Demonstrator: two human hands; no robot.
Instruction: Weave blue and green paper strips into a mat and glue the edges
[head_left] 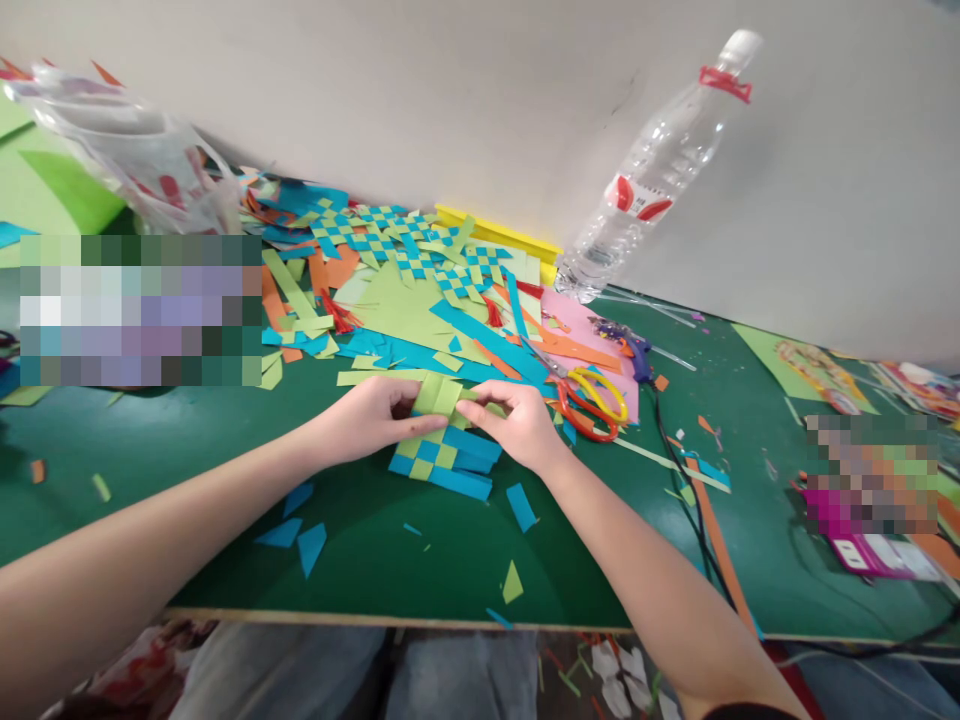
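Between my hands is a small woven piece of blue and light green paper strips [437, 458], its loose blue ends pointing right. My left hand [375, 415] pinches its upper left edge, thumb in front and fingers behind. At the upper right, my right hand [517, 420] pinches a green strip end of the same piece between thumb and fingers. Just right of my right hand lie scissors [592, 400] with red and yellow handles. Blue paper scraps [312, 548] are scattered below the weave.
Finished checkered weaves [405, 240] and loose strips pile up at the back. A clear plastic bottle [652, 170] stands near the wall, beside a purple glue gun [637, 358] with a black cord [686, 490]. A bagged cup [142, 150] is at the left on the green table [337, 570].
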